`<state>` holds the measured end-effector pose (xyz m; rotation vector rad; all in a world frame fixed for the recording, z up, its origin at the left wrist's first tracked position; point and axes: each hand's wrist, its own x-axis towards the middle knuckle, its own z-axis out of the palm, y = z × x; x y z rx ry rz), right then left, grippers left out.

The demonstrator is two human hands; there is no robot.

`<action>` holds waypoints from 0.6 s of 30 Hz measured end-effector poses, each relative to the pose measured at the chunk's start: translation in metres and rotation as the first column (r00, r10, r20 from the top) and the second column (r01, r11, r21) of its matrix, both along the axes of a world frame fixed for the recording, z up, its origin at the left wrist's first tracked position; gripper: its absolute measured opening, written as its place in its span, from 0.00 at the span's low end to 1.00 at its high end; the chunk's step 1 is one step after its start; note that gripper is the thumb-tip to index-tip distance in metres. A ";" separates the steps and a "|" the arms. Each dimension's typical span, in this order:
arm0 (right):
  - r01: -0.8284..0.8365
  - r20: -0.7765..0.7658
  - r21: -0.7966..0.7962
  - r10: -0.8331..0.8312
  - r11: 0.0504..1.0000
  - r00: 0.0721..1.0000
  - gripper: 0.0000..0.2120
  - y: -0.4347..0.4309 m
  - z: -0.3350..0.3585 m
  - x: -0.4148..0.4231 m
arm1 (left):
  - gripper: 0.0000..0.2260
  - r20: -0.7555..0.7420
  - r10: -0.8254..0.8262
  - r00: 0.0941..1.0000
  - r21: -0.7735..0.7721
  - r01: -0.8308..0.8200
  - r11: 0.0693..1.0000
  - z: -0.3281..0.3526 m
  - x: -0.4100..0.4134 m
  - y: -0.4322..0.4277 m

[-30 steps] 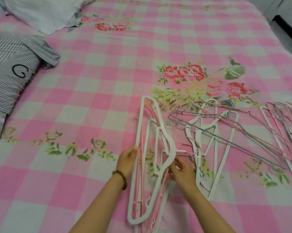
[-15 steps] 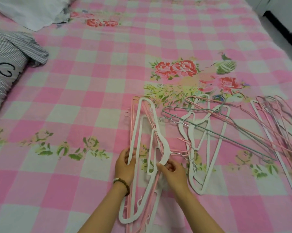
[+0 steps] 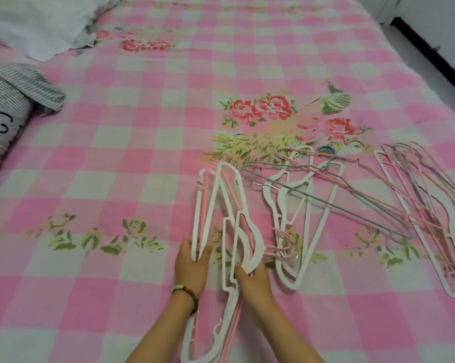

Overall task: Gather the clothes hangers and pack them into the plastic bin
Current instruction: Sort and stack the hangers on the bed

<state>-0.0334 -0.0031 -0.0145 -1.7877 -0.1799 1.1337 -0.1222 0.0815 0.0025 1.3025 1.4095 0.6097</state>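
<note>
Left hand (image 3: 192,263) grips the straight bar of the hanger stack (image 3: 251,239) on the bed (image 3: 116,153), right hand (image 3: 252,281) clasps its neck; the stack's hooks (image 3: 284,251) overlap the loose hangers (image 3: 320,223) beside it, so lifting likely snags and drags them; bin not in view.

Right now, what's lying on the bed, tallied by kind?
Hanger piles: 3 (near bundle, middle pile, right pile)
Striped pillow: 1
White cloth: 1
Total: 5
</note>
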 end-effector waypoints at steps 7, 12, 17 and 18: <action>-0.181 0.018 0.208 0.182 0.961 0.983 0.16 0.024 0.025 0.000 | 0.12 0.007 0.030 1.000 0.295 -0.031 0.955 0.027 -0.014 0.017; -0.277 0.335 0.025 0.253 0.961 0.908 0.02 0.002 0.025 0.034 | 0.09 -0.008 -0.025 1.000 0.266 0.027 0.964 0.032 -0.013 0.030; -0.241 0.628 -0.203 0.315 0.949 0.712 0.20 -0.016 -0.004 0.072 | 0.10 0.021 0.047 0.999 0.184 -0.050 0.982 0.024 -0.009 0.032; -0.299 0.637 -0.298 0.422 0.906 0.645 0.24 -0.014 -0.010 0.074 | 0.11 0.033 0.063 0.997 0.180 -0.068 0.981 0.023 -0.008 0.032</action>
